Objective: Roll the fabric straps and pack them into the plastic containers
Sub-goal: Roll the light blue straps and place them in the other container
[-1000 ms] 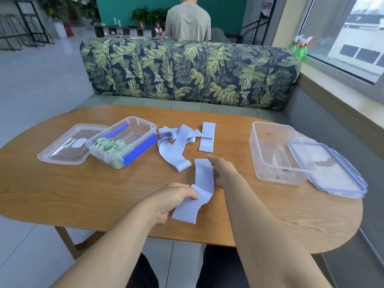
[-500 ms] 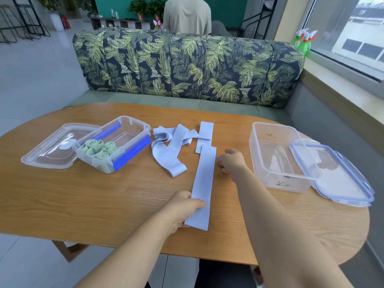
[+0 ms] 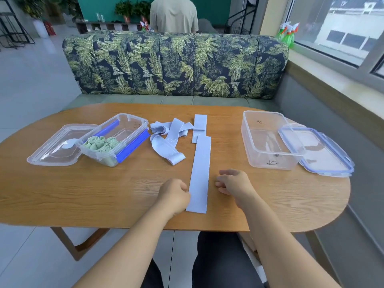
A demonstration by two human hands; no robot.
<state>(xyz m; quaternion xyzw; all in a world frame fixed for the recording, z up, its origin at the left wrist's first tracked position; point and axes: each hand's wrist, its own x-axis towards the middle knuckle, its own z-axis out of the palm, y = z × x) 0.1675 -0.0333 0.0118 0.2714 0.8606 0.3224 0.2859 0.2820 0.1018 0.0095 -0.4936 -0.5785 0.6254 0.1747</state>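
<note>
The strap (image 3: 199,173) lies flat on the counter (image 3: 104,194) between the hands, left hand (image 3: 175,194) curled against its edge (pinch unclear), right hand (image 3: 234,183) loosely curled, empty, beside it; soft and light, likely best gripped at the near end.

A second ago the long blue strap (image 3: 199,173) was bent and wavy, and both hands held it, one at each end. Now it lies flat and straight on the counter (image 3: 83,194). Its far end now reaches up to the other blue straps.

The right hand (image 3: 232,182) has let go. It first moved off the far end, and now it has come back close to the person. It sits to the right of the strap, not touching it, with its fingers a little bent.

The left hand (image 3: 173,193) was on top of the near end. Now it is curled up at the strap's left edge, right against it.
</note>
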